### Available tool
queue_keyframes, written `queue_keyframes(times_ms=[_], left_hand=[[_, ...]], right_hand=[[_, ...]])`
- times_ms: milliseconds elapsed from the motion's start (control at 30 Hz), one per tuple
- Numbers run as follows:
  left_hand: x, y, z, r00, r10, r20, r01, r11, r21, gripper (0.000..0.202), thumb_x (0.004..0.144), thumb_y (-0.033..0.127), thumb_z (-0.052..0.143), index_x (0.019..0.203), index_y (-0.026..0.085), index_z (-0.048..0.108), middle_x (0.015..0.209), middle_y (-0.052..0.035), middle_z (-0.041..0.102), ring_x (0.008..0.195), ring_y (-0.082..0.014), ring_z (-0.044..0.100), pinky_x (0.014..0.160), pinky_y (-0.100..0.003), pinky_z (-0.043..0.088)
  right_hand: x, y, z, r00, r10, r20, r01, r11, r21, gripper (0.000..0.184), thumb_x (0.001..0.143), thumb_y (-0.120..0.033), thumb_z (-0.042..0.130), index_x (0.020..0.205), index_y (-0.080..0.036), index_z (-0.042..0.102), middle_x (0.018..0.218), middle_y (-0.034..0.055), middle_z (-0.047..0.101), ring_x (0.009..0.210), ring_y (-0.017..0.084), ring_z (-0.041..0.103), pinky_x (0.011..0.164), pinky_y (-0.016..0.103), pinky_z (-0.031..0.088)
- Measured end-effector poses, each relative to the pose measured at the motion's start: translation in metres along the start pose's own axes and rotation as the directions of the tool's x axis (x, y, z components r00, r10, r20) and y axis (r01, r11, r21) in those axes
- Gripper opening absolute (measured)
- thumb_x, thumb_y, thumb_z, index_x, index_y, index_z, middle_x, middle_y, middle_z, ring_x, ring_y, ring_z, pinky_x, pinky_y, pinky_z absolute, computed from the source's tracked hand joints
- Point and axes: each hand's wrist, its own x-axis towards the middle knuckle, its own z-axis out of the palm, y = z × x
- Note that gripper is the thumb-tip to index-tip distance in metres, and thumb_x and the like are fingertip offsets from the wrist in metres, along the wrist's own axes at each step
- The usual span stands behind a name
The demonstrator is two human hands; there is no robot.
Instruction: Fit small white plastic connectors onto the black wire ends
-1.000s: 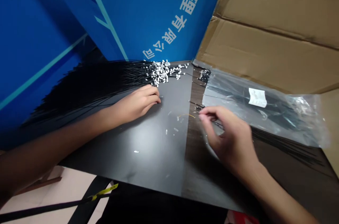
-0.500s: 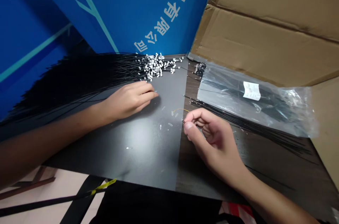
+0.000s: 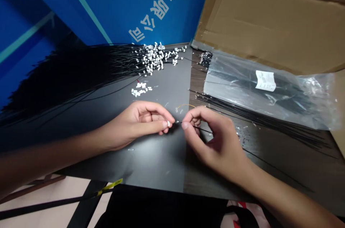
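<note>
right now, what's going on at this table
A person is working with small parts using both bare hands. The left hand pinches a small white piece, while the right hand holds a thin black wire, its end pointing toward that piece; whether they touch is too small to tell. Loose white pieces lie beyond the left hand, near a big pile of white-tipped black wires. More black wires lie alongside a clear plastic bag on the right.
</note>
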Motion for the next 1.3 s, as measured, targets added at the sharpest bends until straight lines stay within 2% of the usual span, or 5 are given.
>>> queue_keyframes(times_ms=[167,333,600,767,1300], left_hand=[[-0.003,-0.002,0.0,0.996,-0.05,0.08,0.049,0.999,0.011,0.009,0.089,0.009,0.088,0.093,0.017,0.088,0.086,-0.0037,0.08,0.077,-0.0078,0.072,0.074,-0.012,0.057],[-0.004,0.0,0.003,0.994,-0.047,0.102,0.048,0.999,-0.007,0.013,0.085,0.005,0.088,0.091,0.017,0.087,0.09,-0.0042,0.081,0.083,-0.0096,0.073,0.077,-0.013,0.058],[0.0,-0.002,0.001,0.997,-0.048,0.064,0.047,0.999,0.02,0.016,0.086,0.008,0.088,0.098,0.019,0.091,0.093,-0.0058,0.083,0.085,-0.0109,0.075,0.079,-0.014,0.059],[0.002,-0.004,0.002,0.999,-0.036,0.038,0.036,0.999,0.009,0.02,0.087,0.006,0.089,0.1,0.02,0.093,0.09,-0.005,0.085,0.077,-0.0077,0.074,0.074,-0.011,0.059],[0.004,-0.003,0.005,1.0,-0.024,0.01,0.024,0.999,0.031,0.02,0.083,0.001,0.089,0.093,0.017,0.093,0.087,-0.0062,0.087,0.072,-0.0088,0.074,0.071,-0.012,0.061]], right_hand=[[-0.003,0.005,0.002,0.915,-0.399,0.057,0.396,0.861,-0.32,0.013,0.101,-0.003,0.064,0.098,-0.015,0.067,0.08,0.0018,0.066,0.072,0.014,0.059,0.071,0.031,0.049],[-0.005,0.006,0.003,0.866,-0.498,0.044,0.47,0.781,-0.411,0.018,0.098,0.001,0.069,0.097,-0.016,0.066,0.083,0.0035,0.072,0.074,0.014,0.059,0.073,0.033,0.048],[-0.006,-0.001,0.004,0.997,-0.061,0.037,0.064,0.994,-0.087,0.01,0.097,-0.011,0.068,0.092,-0.019,0.067,0.076,-0.0027,0.065,0.068,0.012,0.059,0.066,0.027,0.049],[-0.003,-0.005,0.004,0.972,0.207,0.111,-0.217,0.972,0.086,0.013,0.098,-0.018,0.068,0.086,-0.021,0.067,0.07,-0.0047,0.062,0.061,0.01,0.055,0.056,0.023,0.045],[0.002,-0.006,0.004,0.927,0.33,0.176,-0.359,0.917,0.174,0.009,0.087,-0.015,0.074,0.08,-0.019,0.069,0.064,-0.0054,0.058,0.056,0.008,0.048,0.05,0.021,0.035]])
